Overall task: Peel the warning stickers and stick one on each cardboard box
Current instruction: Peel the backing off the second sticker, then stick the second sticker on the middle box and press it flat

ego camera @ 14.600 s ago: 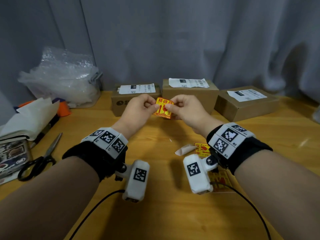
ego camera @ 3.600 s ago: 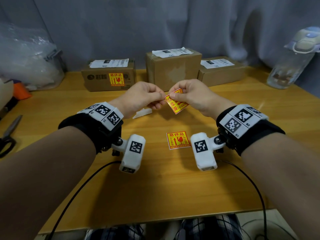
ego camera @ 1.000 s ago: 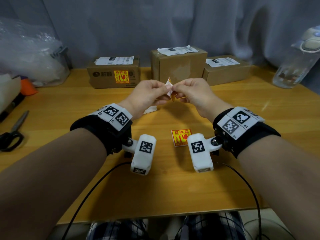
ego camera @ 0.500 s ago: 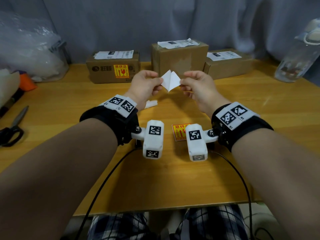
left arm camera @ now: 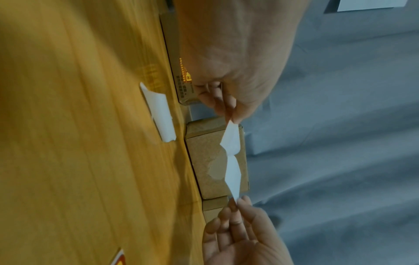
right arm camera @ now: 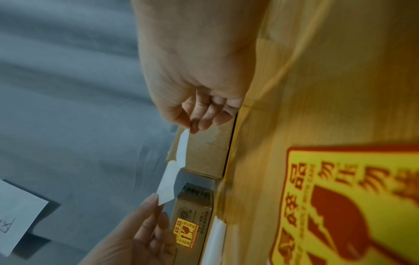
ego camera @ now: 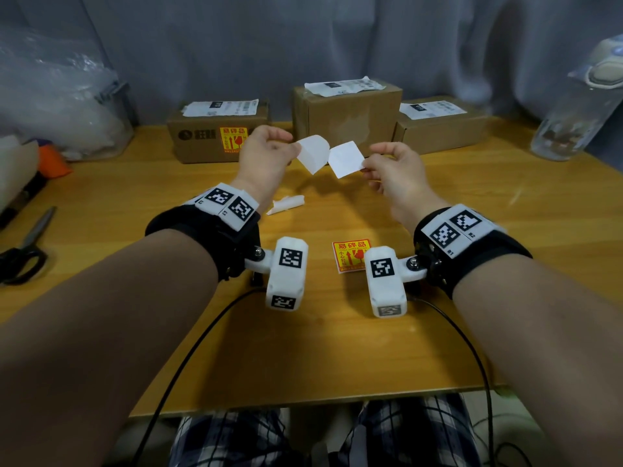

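Note:
Above the table, in front of the middle cardboard box (ego camera: 347, 112), my left hand (ego camera: 295, 150) pinches a curled white backing paper (ego camera: 313, 155). My right hand (ego camera: 367, 161) pinches the flat warning sticker (ego camera: 346, 159), which shows only its white back. The two leaves still meet at one corner. The wrist views show the same pair edge-on: backing (left arm camera: 230, 141) and sticker (right arm camera: 183, 147). The left box (ego camera: 202, 143) carries a yellow-red sticker (ego camera: 233, 139) on its front. The right box (ego camera: 441, 129) shows none. A spare sticker (ego camera: 349, 256) lies flat under my wrists.
A discarded white backing strip (ego camera: 286, 204) lies on the wooden table (ego camera: 337, 348) near my left wrist. Scissors (ego camera: 23, 251) sit at the left edge, a clear bin with plastic wrap (ego camera: 60, 106) at the back left, and a water bottle (ego camera: 580, 106) at the back right.
My hands have drawn apart over the last second, so the sticker and its backing have opened from a closed fold to two leaves joined only at a corner.

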`<control>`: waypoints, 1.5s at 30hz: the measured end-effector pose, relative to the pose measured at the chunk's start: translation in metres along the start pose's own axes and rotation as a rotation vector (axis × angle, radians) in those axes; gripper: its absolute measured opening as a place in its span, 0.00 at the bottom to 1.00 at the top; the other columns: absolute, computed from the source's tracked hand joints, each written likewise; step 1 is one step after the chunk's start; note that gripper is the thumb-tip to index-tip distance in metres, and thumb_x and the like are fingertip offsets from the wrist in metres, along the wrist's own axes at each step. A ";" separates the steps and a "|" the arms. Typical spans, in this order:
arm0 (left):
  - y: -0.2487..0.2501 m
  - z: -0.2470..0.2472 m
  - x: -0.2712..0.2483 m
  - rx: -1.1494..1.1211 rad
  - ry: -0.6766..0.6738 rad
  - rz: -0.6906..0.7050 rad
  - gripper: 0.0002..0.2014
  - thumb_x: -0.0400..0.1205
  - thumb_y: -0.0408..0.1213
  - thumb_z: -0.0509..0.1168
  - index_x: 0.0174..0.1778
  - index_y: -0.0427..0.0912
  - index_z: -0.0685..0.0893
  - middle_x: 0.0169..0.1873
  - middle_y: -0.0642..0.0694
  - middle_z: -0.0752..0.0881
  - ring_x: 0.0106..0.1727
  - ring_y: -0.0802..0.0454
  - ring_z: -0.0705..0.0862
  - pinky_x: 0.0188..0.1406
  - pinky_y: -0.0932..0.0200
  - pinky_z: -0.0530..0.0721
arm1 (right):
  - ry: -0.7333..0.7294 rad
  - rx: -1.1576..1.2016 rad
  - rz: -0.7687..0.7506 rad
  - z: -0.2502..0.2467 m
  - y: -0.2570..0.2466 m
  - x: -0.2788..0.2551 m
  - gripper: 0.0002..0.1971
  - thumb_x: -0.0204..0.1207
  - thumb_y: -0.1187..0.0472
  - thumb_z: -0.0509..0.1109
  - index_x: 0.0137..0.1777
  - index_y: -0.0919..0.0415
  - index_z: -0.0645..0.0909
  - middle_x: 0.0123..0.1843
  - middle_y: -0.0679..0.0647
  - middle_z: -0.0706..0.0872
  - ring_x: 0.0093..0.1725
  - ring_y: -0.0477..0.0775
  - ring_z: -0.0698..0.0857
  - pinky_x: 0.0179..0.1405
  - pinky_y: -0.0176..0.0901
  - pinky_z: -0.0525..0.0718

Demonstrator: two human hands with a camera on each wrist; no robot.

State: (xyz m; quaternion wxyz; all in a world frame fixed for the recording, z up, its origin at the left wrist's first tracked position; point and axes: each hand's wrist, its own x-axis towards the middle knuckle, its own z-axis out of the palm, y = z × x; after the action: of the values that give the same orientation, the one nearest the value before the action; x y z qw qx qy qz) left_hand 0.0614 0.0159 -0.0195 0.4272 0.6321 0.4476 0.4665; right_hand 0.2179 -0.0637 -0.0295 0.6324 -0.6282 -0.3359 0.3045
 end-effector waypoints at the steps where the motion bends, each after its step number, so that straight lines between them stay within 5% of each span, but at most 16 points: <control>1: 0.001 -0.001 0.001 0.013 0.008 0.022 0.09 0.79 0.34 0.68 0.53 0.42 0.80 0.40 0.51 0.84 0.40 0.60 0.81 0.40 0.68 0.79 | 0.011 -0.004 0.000 0.000 0.000 0.000 0.10 0.74 0.70 0.67 0.50 0.55 0.77 0.48 0.58 0.86 0.37 0.46 0.82 0.27 0.31 0.77; 8: 0.009 -0.006 0.004 0.174 0.034 0.227 0.05 0.78 0.33 0.67 0.48 0.43 0.80 0.37 0.53 0.80 0.39 0.59 0.80 0.41 0.68 0.82 | 0.050 -0.025 -0.009 -0.006 -0.003 0.001 0.10 0.75 0.70 0.65 0.46 0.53 0.78 0.47 0.56 0.86 0.35 0.45 0.81 0.29 0.32 0.77; 13: 0.009 0.002 -0.005 0.681 -0.304 0.455 0.03 0.78 0.34 0.66 0.45 0.44 0.83 0.41 0.52 0.83 0.45 0.53 0.81 0.48 0.58 0.80 | 0.040 -0.057 -0.023 -0.007 -0.005 -0.001 0.10 0.76 0.69 0.64 0.43 0.51 0.80 0.43 0.52 0.85 0.34 0.45 0.80 0.29 0.32 0.76; 15: 0.006 0.004 -0.009 0.845 -0.474 0.443 0.02 0.77 0.35 0.68 0.43 0.45 0.84 0.41 0.51 0.84 0.48 0.51 0.82 0.51 0.56 0.79 | 0.036 -0.065 -0.022 -0.007 -0.004 -0.001 0.11 0.77 0.68 0.63 0.42 0.51 0.80 0.42 0.51 0.85 0.34 0.45 0.80 0.29 0.31 0.76; 19: 0.007 0.004 -0.014 0.856 -0.686 0.311 0.07 0.77 0.42 0.70 0.42 0.42 0.86 0.37 0.53 0.84 0.43 0.55 0.81 0.39 0.61 0.77 | 0.033 -0.069 -0.002 -0.009 -0.003 -0.001 0.08 0.77 0.68 0.63 0.46 0.54 0.81 0.43 0.52 0.85 0.35 0.45 0.80 0.32 0.34 0.78; 24: 0.015 0.006 -0.013 0.769 -0.400 0.454 0.17 0.72 0.47 0.74 0.48 0.43 0.77 0.47 0.48 0.79 0.46 0.49 0.78 0.47 0.53 0.79 | 0.032 -0.073 -0.004 -0.009 -0.005 0.000 0.08 0.77 0.67 0.64 0.51 0.56 0.80 0.42 0.49 0.83 0.37 0.45 0.79 0.33 0.33 0.78; 29: 0.021 0.010 -0.016 0.851 -0.298 0.613 0.24 0.72 0.47 0.73 0.61 0.48 0.73 0.59 0.46 0.70 0.61 0.48 0.70 0.64 0.53 0.66 | 0.017 -0.040 0.014 -0.003 -0.009 0.000 0.12 0.73 0.65 0.68 0.55 0.54 0.78 0.50 0.48 0.80 0.49 0.48 0.79 0.47 0.40 0.79; 32: 0.018 0.011 -0.018 0.874 -0.234 0.676 0.22 0.72 0.46 0.72 0.60 0.48 0.75 0.60 0.44 0.70 0.62 0.46 0.69 0.62 0.53 0.63 | -0.003 -0.009 0.035 -0.001 -0.011 -0.001 0.14 0.72 0.64 0.70 0.56 0.54 0.77 0.53 0.50 0.80 0.57 0.51 0.78 0.61 0.48 0.78; 35: 0.017 0.009 -0.018 0.853 -0.174 0.712 0.11 0.75 0.44 0.69 0.52 0.49 0.80 0.59 0.45 0.72 0.62 0.45 0.69 0.63 0.51 0.62 | -0.028 -0.003 0.035 -0.002 -0.012 -0.001 0.14 0.71 0.65 0.69 0.56 0.54 0.77 0.51 0.48 0.80 0.57 0.52 0.78 0.63 0.50 0.78; 41: 0.016 0.010 -0.008 0.698 -0.279 0.502 0.03 0.75 0.42 0.69 0.40 0.50 0.81 0.54 0.52 0.70 0.64 0.48 0.67 0.62 0.54 0.61 | -0.213 -0.041 -0.022 -0.008 -0.017 0.006 0.08 0.74 0.64 0.68 0.46 0.50 0.84 0.40 0.45 0.83 0.48 0.46 0.79 0.54 0.46 0.77; 45: 0.018 0.013 0.003 0.550 -0.279 0.327 0.03 0.77 0.42 0.68 0.42 0.51 0.79 0.54 0.51 0.69 0.67 0.47 0.67 0.71 0.49 0.65 | -0.320 -0.104 -0.040 -0.009 -0.022 0.012 0.11 0.76 0.46 0.68 0.50 0.51 0.85 0.50 0.47 0.86 0.55 0.47 0.81 0.58 0.46 0.78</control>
State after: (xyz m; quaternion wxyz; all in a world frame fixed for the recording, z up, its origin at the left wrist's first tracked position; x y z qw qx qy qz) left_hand 0.0776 0.0127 -0.0043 0.2174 0.8445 0.3868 0.2997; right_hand 0.2315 -0.0601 -0.0074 0.5435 -0.5965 -0.4602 0.3702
